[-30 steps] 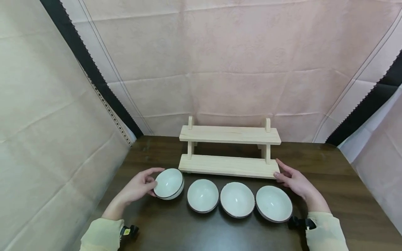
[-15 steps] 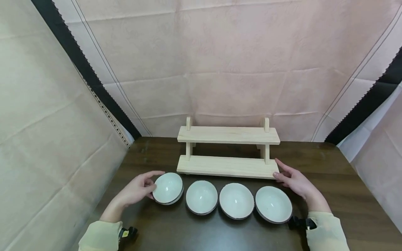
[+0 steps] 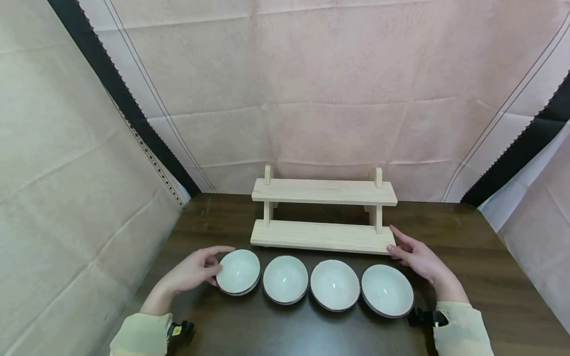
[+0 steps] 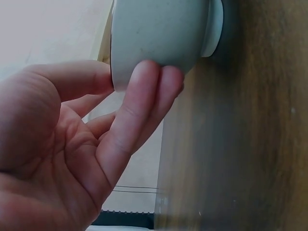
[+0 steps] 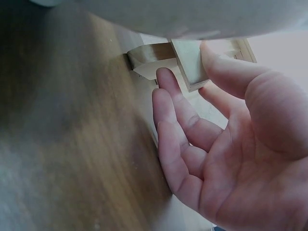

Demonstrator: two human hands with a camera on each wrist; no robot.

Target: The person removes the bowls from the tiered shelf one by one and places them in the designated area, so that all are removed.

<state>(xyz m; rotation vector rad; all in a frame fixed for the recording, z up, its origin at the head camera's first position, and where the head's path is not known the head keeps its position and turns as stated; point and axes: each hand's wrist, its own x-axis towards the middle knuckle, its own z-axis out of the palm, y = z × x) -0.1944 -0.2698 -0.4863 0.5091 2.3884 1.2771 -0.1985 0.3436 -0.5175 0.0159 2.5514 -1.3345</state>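
A white bowl with a dark rim stands at the left end of a row. My left hand pinches its left side; in the left wrist view the thumb is at the rim and two fingers lie along the outer wall. The bowl's foot is at or very near the tabletop. A two-tier wooden shelf rack stands behind the row. My right hand pinches the right end of its lower board; the right wrist view has the thumb on the board, other fingers loosely bent below.
Three more white bowls, the left one, the middle one and the right one, continue the row before the rack. Dark wooden table lies beneath everything. Pale fabric walls rise behind and at the sides.
The leftmost bowl has come down and slightly toward me in my left hand, going from tilted to nearly level. My right hand has stayed at the rack; the rack has barely shifted in view.
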